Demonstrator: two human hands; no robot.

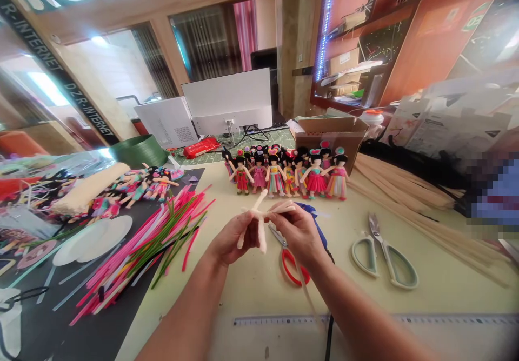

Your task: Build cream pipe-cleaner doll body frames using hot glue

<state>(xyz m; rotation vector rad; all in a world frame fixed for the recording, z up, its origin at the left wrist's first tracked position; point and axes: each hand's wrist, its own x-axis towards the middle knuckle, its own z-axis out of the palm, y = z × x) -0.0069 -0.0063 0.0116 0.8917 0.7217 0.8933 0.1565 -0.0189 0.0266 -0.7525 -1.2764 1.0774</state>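
Between my hands, near the middle of the view, is a cream fuzzy figure [261, 230] with several bent limbs. My left hand [235, 236] pinches its left side with thumb and fingers. On the other side, my right hand [298, 234] is closed on the figure's right part, and a thin pale strip [310, 296] hangs below that hand. Red-handled scissors [290, 266] lie on the table just under my right hand. A blue object [314, 218] is partly hidden behind it.
Finished dolls [275, 177] stand in rows beyond my hands. Pink and green stems [162, 236] lie left, by white discs [97, 236]. Grey-handled scissors [383, 255] and cream strips [405, 188] are right. A ruler [284, 320] lies in front; a carton [330, 134] stands behind.
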